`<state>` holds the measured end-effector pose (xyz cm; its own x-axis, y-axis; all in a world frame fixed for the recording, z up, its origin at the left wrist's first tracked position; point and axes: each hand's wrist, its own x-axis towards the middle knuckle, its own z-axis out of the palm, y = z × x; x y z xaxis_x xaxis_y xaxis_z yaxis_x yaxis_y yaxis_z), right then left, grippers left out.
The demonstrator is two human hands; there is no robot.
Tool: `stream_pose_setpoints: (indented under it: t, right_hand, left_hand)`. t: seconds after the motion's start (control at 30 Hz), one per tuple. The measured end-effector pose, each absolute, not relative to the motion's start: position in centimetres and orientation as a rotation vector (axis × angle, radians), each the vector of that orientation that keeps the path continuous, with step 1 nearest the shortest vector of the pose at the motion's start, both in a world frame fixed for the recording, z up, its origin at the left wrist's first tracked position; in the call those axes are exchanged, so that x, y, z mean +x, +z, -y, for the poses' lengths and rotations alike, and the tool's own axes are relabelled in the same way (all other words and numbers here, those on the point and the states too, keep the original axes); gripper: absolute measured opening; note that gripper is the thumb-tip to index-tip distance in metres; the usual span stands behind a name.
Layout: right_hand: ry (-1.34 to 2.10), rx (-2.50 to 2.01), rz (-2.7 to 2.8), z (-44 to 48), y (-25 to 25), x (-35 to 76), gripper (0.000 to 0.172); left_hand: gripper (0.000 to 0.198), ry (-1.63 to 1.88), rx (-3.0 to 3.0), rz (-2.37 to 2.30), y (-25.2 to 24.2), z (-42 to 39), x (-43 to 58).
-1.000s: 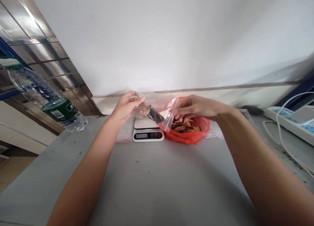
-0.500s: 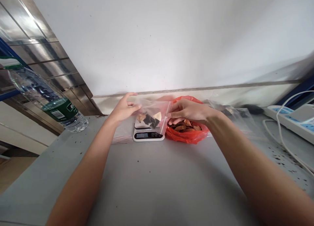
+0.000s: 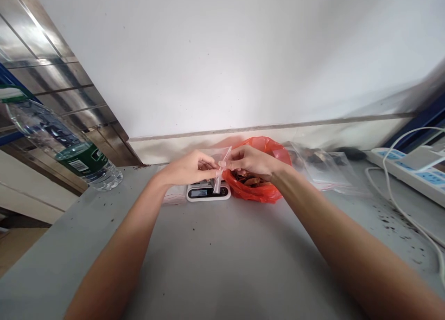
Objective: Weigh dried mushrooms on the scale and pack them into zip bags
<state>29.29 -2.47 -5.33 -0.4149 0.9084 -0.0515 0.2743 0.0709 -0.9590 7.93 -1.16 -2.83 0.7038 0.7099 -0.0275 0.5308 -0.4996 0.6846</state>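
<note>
Fingertips of the left hand [image 3: 189,169] and right hand [image 3: 251,162] are pinched shut on 1 small clear zip bag [image 3: 220,170], held above the scale [image 3: 207,192] near the counter's [image 3: 225,255] far edge, beside the red bag [image 3: 261,190].

Bright, even daylight washes out the white wall [image 3: 243,55], with soft shadows along its base. Edges bend strongly, and the bottle [image 3: 59,141] at left looks stretched and slightly blurred.

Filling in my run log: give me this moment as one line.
left hand + right hand: pinch small clear bag | over scale | red bag beside
</note>
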Motion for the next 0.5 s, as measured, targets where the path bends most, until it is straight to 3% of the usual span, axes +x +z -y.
stream_pose_setpoints:
  t: [0.5]
  right_hand:
    - [1.275,-1.207,1.907,2.39,-5.34,29.29,0.049]
  left_hand:
    - [0.023,0.385,2.16,-1.114,-2.23,1.59,7.86]
